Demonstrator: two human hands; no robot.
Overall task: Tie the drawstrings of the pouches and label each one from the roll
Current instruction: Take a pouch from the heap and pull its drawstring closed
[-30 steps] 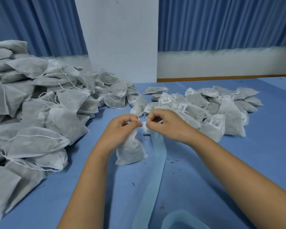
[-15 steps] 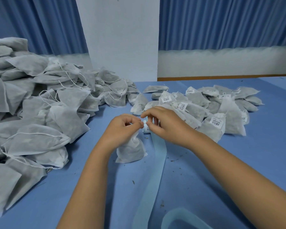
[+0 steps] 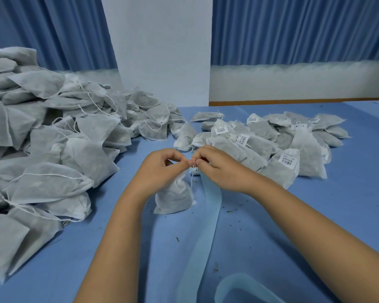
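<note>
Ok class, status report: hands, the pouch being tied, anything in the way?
Left hand and right hand pinch drawstring at the neck. Pouch upright, no label showing. Label strip lies beside it; not blocking.

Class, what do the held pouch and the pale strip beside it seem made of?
Pouch: likely thin non-woven fabric, matt white, creasing softly at its gathered neck. Strip: probably label backing paper, smooth, slightly translucent pale blue, curling into a loop.

Packing workroom: blue-cloth table (image 3: 315, 215), heaps of unlabelled pouches (image 3: 53, 149) & barcoded ones (image 3: 282, 158), blue curtains (image 3: 293, 29).
</note>
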